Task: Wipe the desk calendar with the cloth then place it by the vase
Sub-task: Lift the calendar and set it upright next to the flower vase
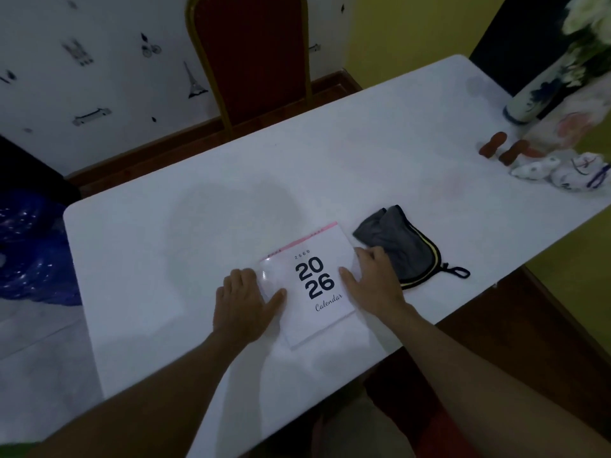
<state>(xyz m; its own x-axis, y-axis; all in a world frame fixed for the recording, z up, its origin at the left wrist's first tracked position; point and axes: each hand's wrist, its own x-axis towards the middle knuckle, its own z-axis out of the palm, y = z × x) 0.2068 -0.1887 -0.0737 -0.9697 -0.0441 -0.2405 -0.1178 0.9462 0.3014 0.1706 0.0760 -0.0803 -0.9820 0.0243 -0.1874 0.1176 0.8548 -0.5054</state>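
One desk calendar (314,282) is seen lying on a white table (330,166), close to the table's near edge. Its white cover is printed with "2026" and the word "Calendar", and a pink strip runs along its far edge. The calendar is framed by two bare hands. The left hand (246,304) is laid flat at the calendar's left edge, fingers together and extended, with the thumb resting on the cover; nothing is gripped by it. The right hand (372,280) is spread flat at the calendar's right edge, thumb on the cover, and its fingertips reach the border of the cloth; nothing is enclosed by it either.

One grey cloth (401,247), edged in black and yellow with a small hanging loop, is crumpled just to the right of the calendar, touching or nearly touching it.

Well beyond the calendar, toward the far right corner of the table, one blue and white vase (535,97) holding pale flowers is placed. Between the calendar and the vase, nearer the vase, two reddish-brown oblong objects (502,148) and a cluster of small white patterned items (558,171) are seen; they are too blurred to identify. One red chair (251,51) with a gold frame is set behind the table, beyond the calendar.
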